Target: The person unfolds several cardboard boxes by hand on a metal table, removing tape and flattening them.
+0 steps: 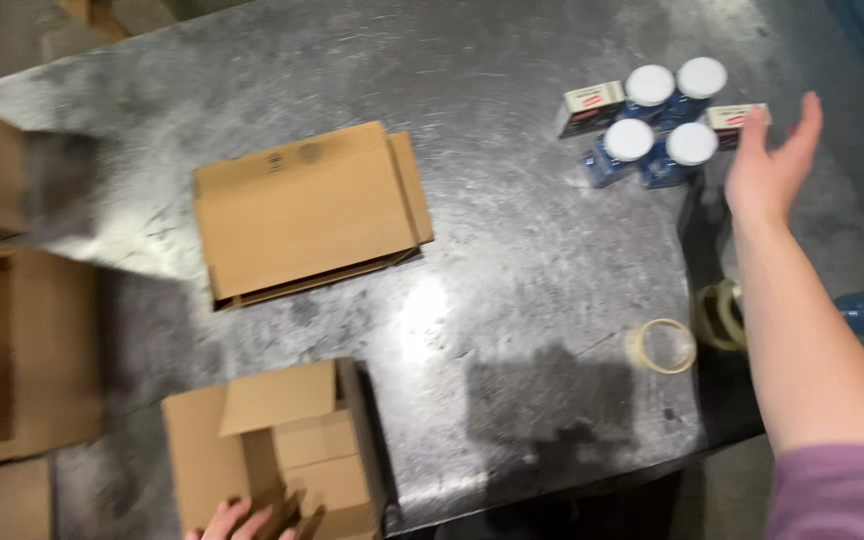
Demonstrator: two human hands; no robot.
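Cardboard box [282,455] sits at the near edge of the grey metal worktop [512,270], flaps up and open, apparently nothing packed in it yet (inside mostly hidden by the flaps). Left hand [242,522] touches its near flap; only the fingertips show at the bottom of the frame, curled on the cardboard, so I cannot tell if they grip or just rest. Right hand [767,160] is stretched out to the far right corner, fingers spread wide and empty, just beside the jars [664,120]: four blue ones with white lids standing in a cluster, two small flat packs lying against them. The hand is not clearly touching any jar; the motion blur makes contact hard to judge.

Judging by the layout, packing is at the start: jars are still well apart from the open box. A second box [307,210] lies folded flat mid-worktop, unused. Two tape rolls [664,345] lie near the right edge, more cardboard stacked at left.
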